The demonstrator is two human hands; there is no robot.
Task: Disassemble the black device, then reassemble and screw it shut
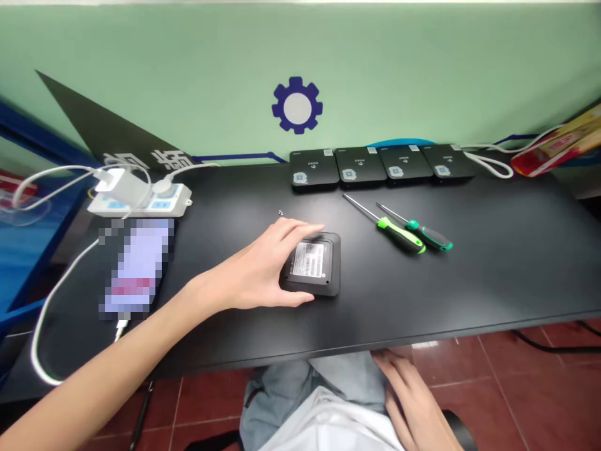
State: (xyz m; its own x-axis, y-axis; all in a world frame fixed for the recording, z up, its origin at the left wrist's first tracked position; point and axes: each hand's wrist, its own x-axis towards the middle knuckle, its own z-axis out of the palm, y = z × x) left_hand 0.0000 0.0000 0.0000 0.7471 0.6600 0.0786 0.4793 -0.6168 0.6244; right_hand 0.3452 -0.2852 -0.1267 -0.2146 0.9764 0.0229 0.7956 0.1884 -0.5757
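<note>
A small black box (315,266) with a white label on top lies on the black table (493,275). My left hand (265,269) grips its left side, fingers along the far edge and thumb at the near edge. Below the table edge, my right hand (416,401) rests flat on my lap with fingers stretched out and nothing in it. Two screwdrivers lie to the right of the box: one with a bright green and black handle (400,234), one with a dark and teal handle (429,236). A tiny screw-like speck (280,213) lies just beyond my left fingers.
Several identical black boxes (378,165) line the wall at the back. A white power strip (141,199) with a charger and cables sits at the left, a phone (136,266) plugged in beside it. A red and yellow package (554,147) lies at the far right.
</note>
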